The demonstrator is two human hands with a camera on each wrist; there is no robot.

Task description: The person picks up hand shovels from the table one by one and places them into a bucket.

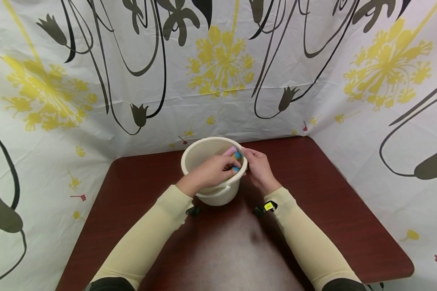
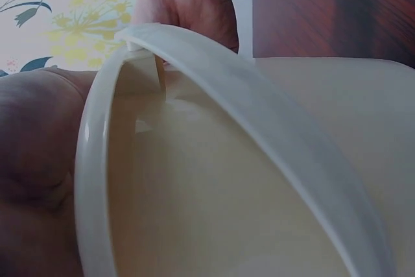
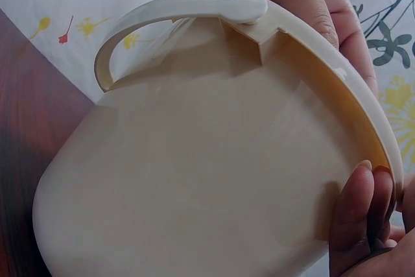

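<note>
A cream plastic bucket (image 1: 218,196) stands near the back of the table, tilted a little. My left hand (image 1: 215,171) reaches over its near rim, fingers curled round a small blue and orange thing (image 1: 237,155) inside, against the right wall. Beside it shows a pink piece (image 1: 230,151); the kind of both is hidden by the fingers and too small to tell. With my right hand (image 1: 260,167) I grip the bucket's right rim. In the right wrist view the right fingers (image 3: 353,212) press the outer wall under the rim. The bucket's handle (image 2: 259,115) hangs down on the near side.
A dark red-brown table (image 1: 335,210) carries the bucket. Around it hangs a white sheet (image 1: 218,113) with yellow and grey flower prints, close behind the table's back edge and along both sides.
</note>
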